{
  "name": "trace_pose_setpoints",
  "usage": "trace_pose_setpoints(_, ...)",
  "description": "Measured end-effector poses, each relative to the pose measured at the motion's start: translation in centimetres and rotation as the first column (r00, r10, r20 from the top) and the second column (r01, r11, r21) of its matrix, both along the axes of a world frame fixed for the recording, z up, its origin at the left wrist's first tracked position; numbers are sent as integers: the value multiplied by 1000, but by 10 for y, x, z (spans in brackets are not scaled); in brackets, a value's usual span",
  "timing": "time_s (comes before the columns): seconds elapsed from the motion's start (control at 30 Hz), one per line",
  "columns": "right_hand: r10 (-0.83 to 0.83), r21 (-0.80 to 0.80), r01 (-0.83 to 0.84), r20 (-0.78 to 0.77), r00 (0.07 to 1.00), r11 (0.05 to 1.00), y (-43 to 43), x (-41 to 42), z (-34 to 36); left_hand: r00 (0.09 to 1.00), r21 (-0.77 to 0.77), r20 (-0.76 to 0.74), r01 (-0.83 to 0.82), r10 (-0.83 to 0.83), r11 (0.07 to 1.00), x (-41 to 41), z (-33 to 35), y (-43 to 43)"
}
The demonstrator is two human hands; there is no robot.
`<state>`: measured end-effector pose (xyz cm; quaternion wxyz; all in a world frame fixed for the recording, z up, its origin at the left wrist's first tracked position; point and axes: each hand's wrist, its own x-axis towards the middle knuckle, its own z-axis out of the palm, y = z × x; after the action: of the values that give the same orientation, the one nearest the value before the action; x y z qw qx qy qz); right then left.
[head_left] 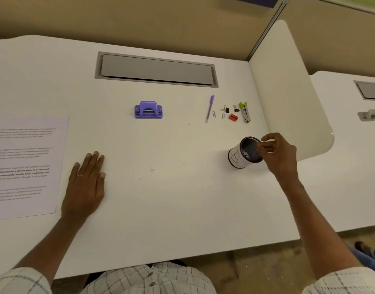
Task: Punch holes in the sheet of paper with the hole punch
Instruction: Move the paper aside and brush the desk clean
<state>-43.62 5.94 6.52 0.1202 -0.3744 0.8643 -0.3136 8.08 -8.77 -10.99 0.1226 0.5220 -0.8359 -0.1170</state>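
Note:
A purple hole punch [148, 109] stands on the white desk [161, 187] at the middle back, with neither hand near it. The printed sheet of paper [25, 166] lies flat at the desk's left edge, partly out of view. My left hand [86, 183] rests flat on the desk just right of the sheet, fingers together and holding nothing. My right hand [277, 153] is at the right, with its fingers on the rim of a mesh pen cup [245, 152] wrapped in white paper.
Behind the cup lie a purple pen [210, 108], paper clips [218, 115], binder clips [230, 108], a red sharpener [233, 117] and a green stapler [245, 112]. A grey cable hatch [157, 70] sits at the back. A white divider panel [288, 92] bounds the right side.

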Motion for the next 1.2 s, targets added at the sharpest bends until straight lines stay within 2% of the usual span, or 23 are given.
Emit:
trace_pose_setpoints(0.13, 29, -20, -30, -35, 999, 999, -2, 3, -2, 1000, 8, -3, 0, 0, 1000, 1, -2, 0)
trace_pose_setpoints(0.4, 98, 37, -96, -48, 994, 995, -7, 2, -6, 1000, 5, -21, 1, -1, 1000, 2, -1, 0)
trace_pose_setpoints(0.53, 59, -17, -62, -137, 989, 998, -6, 8, -6, 1000, 17, -19, 2, -2, 1000, 1, 0, 0)
trace_pose_setpoints(0.83, 100, 118, -65, -321, 942, 991, -3, 21, -10, 1000, -3, -22, 10, -10, 1000, 1, -1, 0)
trace_pose_setpoints(0.97, 83, -54, -108, -344, 935, 993, -1, 41, -11, 999, -33, -32, 13, -14, 999, 2, -3, -1)
trace_pose_setpoints(1.07, 244, -91, -290, -342, 908, 953, -3, 85, -28, 999, -46, -38, 15, -16, 999, 2, -5, -1)
trace_pose_setpoints(1.13, 392, -3, -408, -266, 881, 913, -3, 124, -50, 999, -38, -37, 13, -15, 999, 2, -5, -1)
trace_pose_setpoints(1.2, 506, 154, -486, -137, 852, 860, -5, 159, -75, 999, -35, -32, 9, -11, 999, 1, -4, 0)
